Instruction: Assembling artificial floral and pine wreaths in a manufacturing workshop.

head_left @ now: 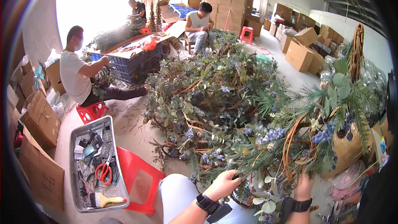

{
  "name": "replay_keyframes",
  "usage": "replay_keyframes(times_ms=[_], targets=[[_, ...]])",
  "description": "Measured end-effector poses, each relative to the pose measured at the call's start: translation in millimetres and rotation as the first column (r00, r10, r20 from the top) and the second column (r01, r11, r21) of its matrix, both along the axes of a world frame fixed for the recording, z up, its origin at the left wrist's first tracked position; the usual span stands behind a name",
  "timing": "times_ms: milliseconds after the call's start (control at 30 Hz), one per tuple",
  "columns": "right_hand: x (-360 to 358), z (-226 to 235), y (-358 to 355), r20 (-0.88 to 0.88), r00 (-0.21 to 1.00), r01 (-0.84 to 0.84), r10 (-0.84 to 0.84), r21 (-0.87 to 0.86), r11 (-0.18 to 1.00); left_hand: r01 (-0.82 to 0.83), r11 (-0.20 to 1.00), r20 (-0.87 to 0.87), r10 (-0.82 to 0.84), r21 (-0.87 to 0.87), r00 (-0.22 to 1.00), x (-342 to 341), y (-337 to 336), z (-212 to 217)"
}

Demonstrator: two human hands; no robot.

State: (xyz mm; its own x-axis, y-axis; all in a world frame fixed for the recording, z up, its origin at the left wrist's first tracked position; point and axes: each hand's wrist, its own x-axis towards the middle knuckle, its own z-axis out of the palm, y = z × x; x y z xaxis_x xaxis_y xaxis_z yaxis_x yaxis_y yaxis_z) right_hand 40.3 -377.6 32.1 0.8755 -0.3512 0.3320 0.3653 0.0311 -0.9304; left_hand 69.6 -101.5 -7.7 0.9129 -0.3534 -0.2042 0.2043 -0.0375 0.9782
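Note:
An artificial wreath [286, 151] of brown vine, pine sprigs, pale green leaves, pine cones and blue berries [271, 135] stands over my lap. My left hand [224, 184] pinches a green sprig at its lower left side, thumb and fingers closed. On the lower right, my right hand [304, 186] grips the wreath, its fingertips partly hidden by foliage. Both wrists wear black straps. Directly beyond lies a large heap of similar wreaths [207, 83], running into the foliage of the one I hold, so its far edge is hard to tell.
At my left, a grey tray [74, 157] on a red stool [143, 182] holds red-handled scissors [104, 172], a paintbrush [105, 200] and small parts. Three people work beyond, around a table on blue crates [132, 64]. Cardboard boxes [299, 54] line both sides.

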Motion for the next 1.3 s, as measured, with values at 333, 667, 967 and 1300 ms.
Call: replay_keyframes(times_ms=[333,667,967,1300], targets=[[4,0,1,-0.033,0.999,-0.036,0.032,-0.101,0.994,-0.279,0.770,0.545,-0.105,0.574,0.832,-33,-15,10],[9,21,39,-0.110,0.988,-0.126,0.109,-0.162,0.979,-0.159,0.947,0.137,0.125,0.278,0.983,-27,-4,-8],[5,12,38,-0.109,0.991,-0.091,0.072,-0.185,0.978,0.008,0.871,0.104,-0.067,0.490,0.992,-30,-8,-22],[6,11,28,-0.007,0.999,-0.045,0.045,-0.105,0.993,-0.224,0.899,-0.517,-0.003,-0.376,0.856,-38,-34,-41]])
